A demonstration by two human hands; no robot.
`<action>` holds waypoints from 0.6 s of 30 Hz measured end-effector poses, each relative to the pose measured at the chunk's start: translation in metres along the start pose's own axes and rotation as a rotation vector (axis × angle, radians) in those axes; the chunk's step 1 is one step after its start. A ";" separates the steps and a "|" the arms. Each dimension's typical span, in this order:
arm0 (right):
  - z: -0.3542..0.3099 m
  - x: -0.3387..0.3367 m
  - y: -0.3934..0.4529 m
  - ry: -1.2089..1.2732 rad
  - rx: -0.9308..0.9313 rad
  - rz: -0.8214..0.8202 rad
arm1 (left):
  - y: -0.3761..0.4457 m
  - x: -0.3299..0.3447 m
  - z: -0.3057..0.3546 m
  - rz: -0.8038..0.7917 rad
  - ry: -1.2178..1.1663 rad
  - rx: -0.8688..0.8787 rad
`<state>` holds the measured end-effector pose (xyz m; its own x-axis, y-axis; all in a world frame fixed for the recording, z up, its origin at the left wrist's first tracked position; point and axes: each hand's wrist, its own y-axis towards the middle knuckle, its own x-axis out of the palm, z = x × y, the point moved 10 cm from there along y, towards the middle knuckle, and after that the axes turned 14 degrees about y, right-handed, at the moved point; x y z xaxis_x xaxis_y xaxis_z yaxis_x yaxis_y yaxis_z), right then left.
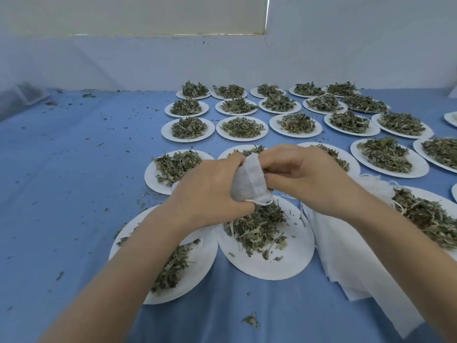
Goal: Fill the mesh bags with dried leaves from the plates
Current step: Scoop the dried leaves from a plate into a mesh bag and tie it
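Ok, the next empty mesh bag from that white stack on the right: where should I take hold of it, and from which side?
Probably pinch the top bag in the stack of empty bags at its far end, where the loose drawstrings lie, coming from above with the right hand. The bags lie flat and fanned, so the drawstring end likely lifts singly. That hand is now at the mesh bag gripped by the left hand.

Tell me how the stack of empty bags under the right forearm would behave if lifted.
The stack would probably flop: its thin white sheets fan unevenly. It likely weighs little, being flat and empty. Loose strings at its edge could snag on the plate.
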<state>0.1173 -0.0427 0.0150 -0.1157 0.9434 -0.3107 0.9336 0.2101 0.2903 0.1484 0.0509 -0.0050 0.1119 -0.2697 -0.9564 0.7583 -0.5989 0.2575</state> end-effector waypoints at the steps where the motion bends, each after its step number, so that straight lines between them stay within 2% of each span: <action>1: 0.001 -0.002 0.000 0.008 -0.001 0.052 | 0.000 0.000 0.002 0.002 0.000 0.007; 4: 0.001 -0.002 0.001 0.019 -0.008 0.106 | 0.002 0.001 0.007 0.004 -0.009 0.035; 6: -0.001 0.002 0.002 -0.094 -0.014 0.067 | 0.002 0.002 0.010 0.006 -0.002 0.061; 10: 0.005 0.022 -0.002 -0.264 0.055 -0.264 | 0.002 0.004 0.012 0.020 -0.036 0.100; 11: 0.004 0.023 -0.003 -0.269 0.066 -0.296 | 0.002 0.004 0.012 0.026 -0.040 0.101; 13: -0.002 0.018 -0.002 -0.253 0.021 -0.220 | 0.002 0.004 0.010 0.036 -0.044 0.080; 16: -0.012 -0.004 -0.001 -0.159 -0.090 0.088 | 0.002 0.002 0.007 0.043 -0.051 0.041; 18: -0.015 -0.004 -0.002 -0.114 -0.153 0.168 | 0.002 0.000 0.007 0.048 -0.072 0.022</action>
<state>0.1104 -0.0433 0.0294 0.0836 0.9351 -0.3444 0.8732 0.0978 0.4775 0.1458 0.0444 -0.0035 0.1005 -0.3518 -0.9307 0.7389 -0.6000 0.3066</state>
